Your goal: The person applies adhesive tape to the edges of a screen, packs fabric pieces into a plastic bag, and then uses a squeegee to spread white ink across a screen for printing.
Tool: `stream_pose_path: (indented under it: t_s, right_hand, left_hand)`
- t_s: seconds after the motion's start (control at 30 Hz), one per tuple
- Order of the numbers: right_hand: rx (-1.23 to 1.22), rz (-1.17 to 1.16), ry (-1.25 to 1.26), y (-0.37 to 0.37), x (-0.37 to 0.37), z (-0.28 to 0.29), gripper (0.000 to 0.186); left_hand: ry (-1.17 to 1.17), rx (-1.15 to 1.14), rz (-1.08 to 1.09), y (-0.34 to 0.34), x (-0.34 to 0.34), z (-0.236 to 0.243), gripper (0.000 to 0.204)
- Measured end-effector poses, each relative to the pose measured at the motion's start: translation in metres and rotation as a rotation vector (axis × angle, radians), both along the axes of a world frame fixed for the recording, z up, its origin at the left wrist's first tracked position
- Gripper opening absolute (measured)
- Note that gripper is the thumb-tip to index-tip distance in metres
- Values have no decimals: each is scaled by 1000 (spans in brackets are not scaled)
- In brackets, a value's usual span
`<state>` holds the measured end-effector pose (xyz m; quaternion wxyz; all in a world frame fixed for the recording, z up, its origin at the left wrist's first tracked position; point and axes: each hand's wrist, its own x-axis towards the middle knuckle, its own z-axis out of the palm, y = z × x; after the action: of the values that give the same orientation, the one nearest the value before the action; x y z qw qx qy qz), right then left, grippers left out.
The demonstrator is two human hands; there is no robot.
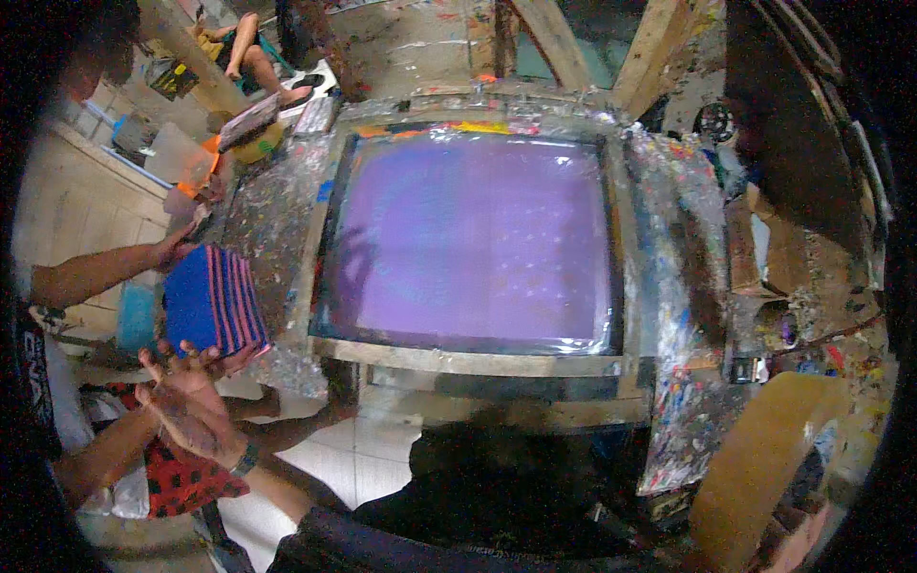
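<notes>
At the lower left, my left hand point(181, 382) and my right hand point(201, 430) overlap, fingers extended and spread, with nothing visible in them. A wristwatch point(244, 456) is on my right wrist. Just beyond them, a co-worker's hand point(175, 246) is at the top of a blue piece point(196, 291) with pink stripes; what holds its lower edge is partly hidden. In the middle, apart from my hands, a framed printing screen point(487, 239) with a purple surface rests on the paint-spattered bench point(678, 286).
Tubs and an orange container point(196, 167) stand at the back left. Another person's bare legs point(263, 76) show beyond. A wooden post point(564, 53) rises behind the screen. At right are cardboard point(755, 239) and a large tan curved object point(745, 458). A tiled floor point(363, 468) shows below.
</notes>
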<state>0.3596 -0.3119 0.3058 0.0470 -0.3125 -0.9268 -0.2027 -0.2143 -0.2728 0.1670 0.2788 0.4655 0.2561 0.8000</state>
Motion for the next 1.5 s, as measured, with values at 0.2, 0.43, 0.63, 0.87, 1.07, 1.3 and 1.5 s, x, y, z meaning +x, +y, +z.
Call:
stream_pose_path:
  t_s: [0.2, 0.43, 0.63, 0.87, 1.07, 1.3, 1.5]
  right_hand:
    - [-209, 38, -83, 33, -2, -79, 38]
    - [-379, 58, 185, -2, -27, -263, 47]
    - [-446, -149, 996, 43, -78, -151, 36]
    - [-352, -95, 1693, 159, -108, -137, 44]
    - [-503, -576, 1432, 368, -31, -247, 60]
    - [-57, -865, 508, 400, -73, -280, 63]
    - [186, -589, 536, 387, -87, -275, 48]
  left_hand:
    - [-161, -52, -20, -2, -23, -8, 22]
    - [43, -89, -105, 32, 1, -32, 40]
    - [-87, -216, -106, 81, 20, -55, 57]
    - [31, -593, -224, 171, 107, -66, 52]
    - [413, -864, -12, 337, 172, -123, 38]
    - [995, -810, 509, 360, 192, -177, 39]
    - [1390, -306, 662, 343, 206, -165, 35]
